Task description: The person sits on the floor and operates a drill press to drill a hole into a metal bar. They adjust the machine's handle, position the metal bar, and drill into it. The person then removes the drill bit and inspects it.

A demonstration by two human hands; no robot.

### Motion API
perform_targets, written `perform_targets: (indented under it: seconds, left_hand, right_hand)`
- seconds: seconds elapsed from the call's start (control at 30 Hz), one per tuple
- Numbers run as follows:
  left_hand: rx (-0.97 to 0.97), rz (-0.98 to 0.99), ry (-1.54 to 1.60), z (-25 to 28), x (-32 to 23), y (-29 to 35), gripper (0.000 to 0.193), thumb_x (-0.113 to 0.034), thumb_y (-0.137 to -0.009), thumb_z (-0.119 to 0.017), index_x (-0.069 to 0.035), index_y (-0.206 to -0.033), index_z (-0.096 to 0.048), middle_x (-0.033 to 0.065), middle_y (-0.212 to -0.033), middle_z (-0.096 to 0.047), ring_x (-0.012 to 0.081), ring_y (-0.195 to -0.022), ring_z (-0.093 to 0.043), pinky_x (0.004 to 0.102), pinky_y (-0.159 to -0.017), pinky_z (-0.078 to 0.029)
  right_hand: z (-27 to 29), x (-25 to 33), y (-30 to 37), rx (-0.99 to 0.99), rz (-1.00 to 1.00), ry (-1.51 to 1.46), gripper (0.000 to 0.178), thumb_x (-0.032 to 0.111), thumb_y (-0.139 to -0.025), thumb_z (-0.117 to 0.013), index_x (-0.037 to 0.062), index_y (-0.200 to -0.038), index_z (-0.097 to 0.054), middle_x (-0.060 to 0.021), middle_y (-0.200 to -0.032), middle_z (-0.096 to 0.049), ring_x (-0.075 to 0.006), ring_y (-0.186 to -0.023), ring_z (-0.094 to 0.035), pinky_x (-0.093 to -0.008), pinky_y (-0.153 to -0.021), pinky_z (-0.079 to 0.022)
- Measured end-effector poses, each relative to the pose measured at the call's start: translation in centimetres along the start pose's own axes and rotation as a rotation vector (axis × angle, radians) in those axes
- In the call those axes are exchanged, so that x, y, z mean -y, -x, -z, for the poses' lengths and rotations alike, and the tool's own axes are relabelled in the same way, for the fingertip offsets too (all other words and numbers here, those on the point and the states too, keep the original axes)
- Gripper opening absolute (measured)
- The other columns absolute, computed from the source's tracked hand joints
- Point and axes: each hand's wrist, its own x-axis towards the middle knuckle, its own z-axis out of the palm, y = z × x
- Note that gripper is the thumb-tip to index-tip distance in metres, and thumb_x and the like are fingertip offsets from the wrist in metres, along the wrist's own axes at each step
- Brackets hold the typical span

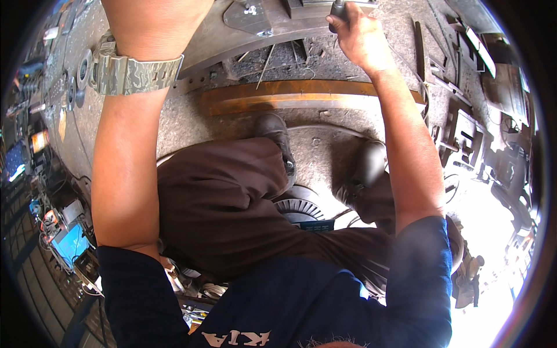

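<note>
My right hand [361,36] is at the top of the head view, its fingers closed around a short dark cylindrical handle [339,13]. What the handle belongs to is cut off by the picture's edge. At the upper left, only the wrist and lower part of my left hand [156,20] show; its fingers lie outside the picture. A camouflage-strapped watch [136,75] circles that wrist. Between the hands lies a dark, flat metal plate [246,20] on a large, curved steel workpiece [217,49]. A block-like steel part [307,10] sits close to my right hand.
A rusty steel bar [278,95] crosses the floor before my boots [272,127]. Metal scraps and bars [458,87] crowd the right side. Beneath my legs is a round ribbed machine part [299,210]. A blue box [69,243] stands at left among cables and tools.
</note>
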Motion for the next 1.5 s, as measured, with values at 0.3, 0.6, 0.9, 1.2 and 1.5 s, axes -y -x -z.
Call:
perform_targets:
  seconds: [0.3,0.6,0.9,1.2,1.5]
  left_hand:
    - [0.034,-0.176,-0.151,0.7,0.7,-0.3,0.043,-0.028,-0.112,-0.044,0.002,-0.091,-0.065,0.0082,-0.068,-0.068,0.0172,-0.063,-0.066,0.0301,-0.061,-0.05]
    - [0.013,-0.104,-0.149,0.3,1.2,-0.4,0.043,-0.029,-0.111,-0.044,0.001,-0.089,-0.066,0.0084,-0.071,-0.068,0.016,-0.06,-0.062,0.0299,-0.06,-0.049]
    - [0.024,-0.168,-0.118,0.9,2.3,-0.7,0.044,-0.03,-0.112,-0.043,0.001,-0.088,-0.064,0.009,-0.07,-0.067,0.0175,-0.064,-0.067,0.0294,-0.061,-0.052]
    - [0.042,-0.068,0.021,0.0,-0.3,0.2,0.045,-0.028,-0.112,-0.041,0.001,-0.088,-0.064,0.0096,-0.068,-0.067,0.0165,-0.062,-0.067,0.0288,-0.059,-0.051]
    - [-0.059,0.204,0.021,0.8,1.1,-0.2,0.043,-0.03,-0.112,-0.043,0.0,-0.09,-0.065,0.0058,-0.067,-0.067,0.0127,-0.059,-0.061,0.0282,-0.057,-0.047]
  right_hand:
    - [0.5,0.7,0.0,0.046,-0.061,-0.023,0.032,0.023,-0.096,-0.065,-0.0033,-0.111,-0.055,-0.0323,-0.084,-0.068,-0.0523,-0.083,-0.067,-0.0582,-0.074,-0.054]
    - [0.0,0.3,0.2,-0.014,-0.008,-0.09,0.029,0.022,-0.096,-0.064,-0.0041,-0.107,-0.056,-0.0329,-0.082,-0.067,-0.0523,-0.083,-0.066,-0.0577,-0.075,-0.053]
    - [-0.4,0.6,0.1,-0.003,-0.023,-0.076,0.03,0.022,-0.097,-0.063,-0.0048,-0.108,-0.054,-0.0328,-0.081,-0.066,-0.0529,-0.082,-0.066,-0.0578,-0.075,-0.052]
    - [-0.3,0.2,-0.1,0.004,-0.013,-0.059,0.033,0.024,-0.097,-0.064,-0.0044,-0.111,-0.054,-0.0329,-0.082,-0.066,-0.0532,-0.08,-0.065,-0.0586,-0.074,-0.052]
    - [0.0,-1.0,0.3,-0.048,0.031,0.012,0.033,0.023,-0.095,-0.064,-0.0032,-0.113,-0.054,-0.0323,-0.079,-0.066,-0.0542,-0.078,-0.065,-0.0601,-0.072,-0.051]
